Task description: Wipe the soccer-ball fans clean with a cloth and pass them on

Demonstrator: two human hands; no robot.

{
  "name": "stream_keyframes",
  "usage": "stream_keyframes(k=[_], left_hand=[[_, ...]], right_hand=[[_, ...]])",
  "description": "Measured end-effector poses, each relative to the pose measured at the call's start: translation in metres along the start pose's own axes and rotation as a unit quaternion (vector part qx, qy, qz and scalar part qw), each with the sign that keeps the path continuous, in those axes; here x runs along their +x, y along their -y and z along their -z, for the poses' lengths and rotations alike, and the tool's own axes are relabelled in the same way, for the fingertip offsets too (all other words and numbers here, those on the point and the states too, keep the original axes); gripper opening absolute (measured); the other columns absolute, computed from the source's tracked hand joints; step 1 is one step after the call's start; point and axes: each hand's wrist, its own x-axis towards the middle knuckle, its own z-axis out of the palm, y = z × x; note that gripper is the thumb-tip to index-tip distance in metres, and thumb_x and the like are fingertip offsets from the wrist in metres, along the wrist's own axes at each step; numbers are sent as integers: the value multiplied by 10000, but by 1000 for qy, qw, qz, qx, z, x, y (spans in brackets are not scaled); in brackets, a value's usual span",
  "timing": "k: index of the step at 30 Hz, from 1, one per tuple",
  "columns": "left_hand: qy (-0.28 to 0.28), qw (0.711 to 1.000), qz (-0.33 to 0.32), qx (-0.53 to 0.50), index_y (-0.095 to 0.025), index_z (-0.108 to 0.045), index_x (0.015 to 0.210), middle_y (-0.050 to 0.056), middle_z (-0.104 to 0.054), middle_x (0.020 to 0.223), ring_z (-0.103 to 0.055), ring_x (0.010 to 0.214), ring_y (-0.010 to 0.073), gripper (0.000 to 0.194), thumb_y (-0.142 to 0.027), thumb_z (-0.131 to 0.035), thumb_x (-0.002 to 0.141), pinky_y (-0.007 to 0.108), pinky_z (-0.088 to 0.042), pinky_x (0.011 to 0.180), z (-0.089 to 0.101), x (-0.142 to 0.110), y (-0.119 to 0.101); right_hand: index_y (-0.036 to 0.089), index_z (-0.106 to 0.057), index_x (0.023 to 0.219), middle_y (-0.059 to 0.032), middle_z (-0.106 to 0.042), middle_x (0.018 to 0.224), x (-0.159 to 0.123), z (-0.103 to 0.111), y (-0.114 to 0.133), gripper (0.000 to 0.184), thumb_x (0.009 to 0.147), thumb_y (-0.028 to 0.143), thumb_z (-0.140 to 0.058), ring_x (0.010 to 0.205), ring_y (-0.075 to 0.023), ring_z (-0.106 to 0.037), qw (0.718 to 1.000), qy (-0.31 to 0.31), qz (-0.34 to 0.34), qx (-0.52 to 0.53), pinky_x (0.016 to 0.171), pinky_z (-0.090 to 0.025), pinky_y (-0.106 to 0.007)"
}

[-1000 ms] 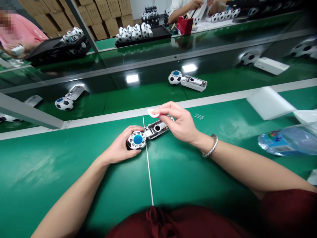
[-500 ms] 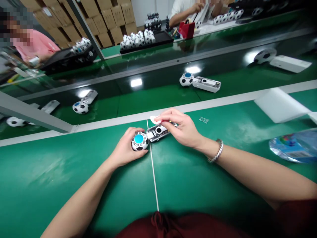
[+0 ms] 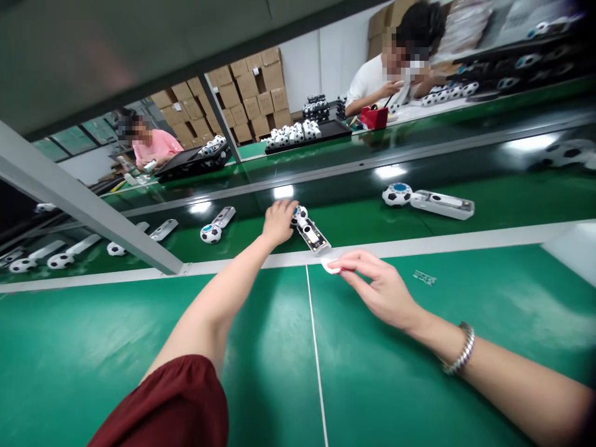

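Note:
My left hand (image 3: 279, 222) reaches out over the conveyor with its fingers round the ball end of a soccer-ball-patterned device (image 3: 313, 237). The device's white body points toward me, its uncovered side showing dark inner parts, and its tip lies by the pale rail. Part of the ball is hidden behind my fingers. Nearer to me, my right hand (image 3: 384, 288) pinches a small white round pad (image 3: 330, 266) between thumb and fingertips, just off the device's lower end.
Similar ball devices lie along the green belt, one to the right (image 3: 397, 195) and one to the left (image 3: 211, 233). A grey post (image 3: 93, 198) rises at left. Thin clear strips (image 3: 424, 277) lie on the green table (image 3: 261, 347). Two people sit across the line.
My left hand has carried the device forward from the table onto the conveyor and turned it. My right hand has drawn off the device, still pinching the white pad. The view has tilted up.

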Motion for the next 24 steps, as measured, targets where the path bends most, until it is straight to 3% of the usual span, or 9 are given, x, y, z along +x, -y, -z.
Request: stream_keyframes(k=[4,6,9,12,14,16,21,24], left_hand=[[-94,972,211,-50,-133,-285,1316,164,-231,1422,-155,1297,373,778,-319,-669,665,519,-184,1022,6,-29,55],[-98,945,295,-96,-113,-291,1279,160,-204,1426,-109,1299,393,743,-414,-640,696,543,-207,998,14,-51,90],[-55,923,352,-145,-81,-376,1130,156,-455,1225,-391,1139,356,645,-512,-597,704,494,-383,853,20,-79,129],[-36,906,382,-179,-109,-401,1037,99,-561,1005,-552,891,261,575,-520,-598,686,392,-454,708,13,-94,136],[-47,899,396,-182,-128,-408,1019,88,-563,961,-568,848,244,571,-473,-651,634,364,-457,688,8,-101,120],[-60,900,384,-199,-150,-430,1004,68,-566,932,-575,832,228,583,-395,-711,556,336,-460,691,8,-114,90],[-20,907,244,-342,-204,-458,1039,11,-582,911,-584,774,171,572,-265,-713,530,278,-471,683,30,-165,-9],[-9,900,159,-406,-204,-457,1050,34,-570,1010,-582,862,180,542,-207,-687,560,297,-475,754,37,-186,-54]], right_hand=[[216,-668,905,-40,-659,899,0,-3,-3,160,836,161,-534,883,-153,-609,999,0,-35,28,808,-511,-335],[209,-669,907,-43,-658,905,0,-6,-4,158,832,160,-538,887,-149,-612,997,0,-51,49,817,-513,-330],[202,-672,904,-43,-660,903,-1,-10,-4,161,832,155,-537,889,-142,-613,996,3,-59,67,825,-513,-322],[201,-675,906,-44,-662,907,-1,-11,-2,171,832,145,-531,888,-140,-611,996,7,-59,66,829,-512,-322],[205,-675,908,-43,-661,907,-1,-10,-1,176,832,144,-528,884,-138,-611,996,8,-59,65,826,-512,-318],[209,-675,903,-38,-661,899,-1,-9,-1,173,834,152,-527,874,-136,-612,996,10,-61,64,826,-511,-315],[217,-671,899,-28,-660,897,-4,-11,3,162,835,166,-531,875,-141,-602,996,29,-61,56,837,-498,-334],[218,-665,916,-30,-650,927,-8,-13,7,170,836,158,-527,906,-145,-591,996,43,-56,54,852,-486,-343]])
